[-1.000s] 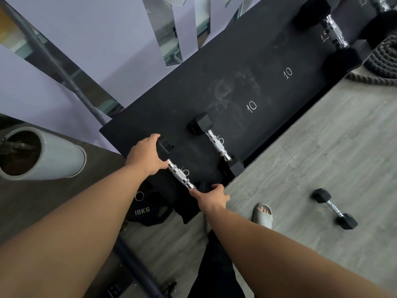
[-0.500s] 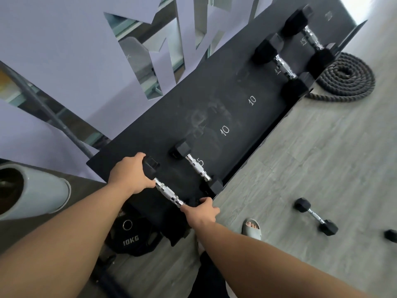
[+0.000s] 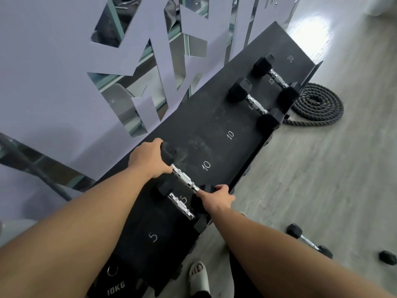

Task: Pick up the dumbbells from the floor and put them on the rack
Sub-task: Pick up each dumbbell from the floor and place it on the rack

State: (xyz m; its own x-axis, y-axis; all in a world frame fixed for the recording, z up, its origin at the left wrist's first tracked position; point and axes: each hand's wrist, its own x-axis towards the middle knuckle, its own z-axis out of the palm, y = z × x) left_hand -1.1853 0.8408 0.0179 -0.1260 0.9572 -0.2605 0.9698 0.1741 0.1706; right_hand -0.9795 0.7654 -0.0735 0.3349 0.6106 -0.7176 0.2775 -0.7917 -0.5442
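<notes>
Rack (image 3: 214, 130) is a long black tray w/ white numbers painted on: "5" twice near me, "10" twice mid, a "15" btwn the far handles, "20" at the far end, plus one mark by the far pair I can't read. Below the near end there's a black weight plate (image 3: 111, 282) stamped "10KG". Count: 4 dumbbells on the rack, 1 whole one on the floor, plus a lone black head at the right edge (rest cut off). The held dumbbell (image 3: 183, 176) lies across the tray btwn the upper "5" and the nearer "10", chrome handle showing; can't tell if it's resting on the tray or just above. Left hand (image 3: 150, 160) is wrapped over its far head, right hand (image 3: 217, 198) is pinching the near head at the front lip, so both are grasping that one. Just beside it, nearer me, a second small dumbbell (image 3: 179, 206) sits on the "5" spot. Far end has a bigger pair (image 3: 254, 104) side by side. The floor dumbbell (image 3: 309, 241) is off to the right, well apart from the rack. Floor is grey wood-look planks w/ a coiled black rope (image 3: 318, 106) by the rack's far end. Wall behind is pale lilac panels w/ angular mirror cutouts. One foot in a pale slide (image 3: 198, 278) at the bottom.
</notes>
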